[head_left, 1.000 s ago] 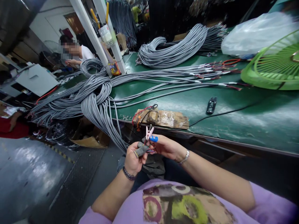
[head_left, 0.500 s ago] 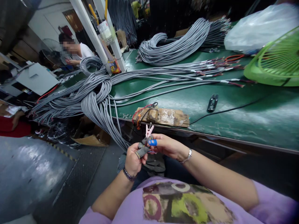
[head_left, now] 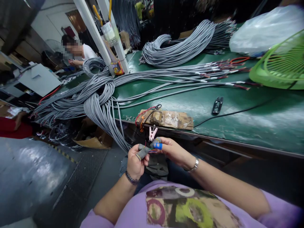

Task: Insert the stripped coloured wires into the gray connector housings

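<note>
Thin coloured wires (head_left: 152, 151) stretch between my two hands, in front of the bench edge. My left hand (head_left: 137, 161) is closed on them, with grey covers on the thumb and a finger. From the other side my right hand (head_left: 169, 150) pinches the same wires; it wears grey finger covers and a blue wrap. A pink clip (head_left: 152, 133) stands just above the right fingertips, at the edge of a worn wooden block (head_left: 174, 119). Where the wires run inside the fists is hidden.
Grey cables (head_left: 98, 95) lie bundled across the green bench (head_left: 249, 123) and hang off its front. Small black snips (head_left: 217, 105) lie near a black cord. A green fan (head_left: 280, 63) stands at right. A person (head_left: 89, 52) sits at far left.
My hands have moved slightly apart, and more of the coloured wires shows between them. My right hand has shifted a little right, away from the left. The bench things stay put.
</note>
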### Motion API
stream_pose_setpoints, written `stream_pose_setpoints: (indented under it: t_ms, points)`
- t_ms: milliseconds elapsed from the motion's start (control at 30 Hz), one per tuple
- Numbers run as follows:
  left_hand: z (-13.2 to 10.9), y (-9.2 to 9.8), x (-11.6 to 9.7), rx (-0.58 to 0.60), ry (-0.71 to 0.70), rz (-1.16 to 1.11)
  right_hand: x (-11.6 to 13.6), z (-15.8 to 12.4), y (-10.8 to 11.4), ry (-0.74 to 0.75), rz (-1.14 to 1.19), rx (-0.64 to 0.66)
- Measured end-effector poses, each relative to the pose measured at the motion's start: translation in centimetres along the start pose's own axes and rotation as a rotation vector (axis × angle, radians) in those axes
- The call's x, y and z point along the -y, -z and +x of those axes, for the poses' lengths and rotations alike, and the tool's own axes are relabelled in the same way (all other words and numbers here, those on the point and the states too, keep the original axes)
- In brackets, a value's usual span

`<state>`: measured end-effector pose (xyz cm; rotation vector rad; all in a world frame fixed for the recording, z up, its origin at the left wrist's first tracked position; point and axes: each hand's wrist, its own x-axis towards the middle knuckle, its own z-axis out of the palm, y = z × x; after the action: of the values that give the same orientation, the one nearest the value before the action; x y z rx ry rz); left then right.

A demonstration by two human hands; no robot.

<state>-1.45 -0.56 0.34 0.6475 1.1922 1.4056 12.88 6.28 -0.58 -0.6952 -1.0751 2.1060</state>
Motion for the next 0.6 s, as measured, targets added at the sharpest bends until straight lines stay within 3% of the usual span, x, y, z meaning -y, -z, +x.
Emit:
stream_pose_setpoints:
  t_ms: [167,367,600]
  points:
    - [0.5,-0.3,-0.5,0.049,0.063,-0.107,0.3,1.8,1.2,-0.130,0.281,-0.046]
    - [1.1,-1.1,-0.6,0.093,0.112,-0.128,0.5,3.5,0.4,-0.029,0.287,0.029]
    - [1.4,-1.1,-0.4,0.086,0.145,-0.107,0.5,3.2,-0.7,-0.003,0.382,-0.077]
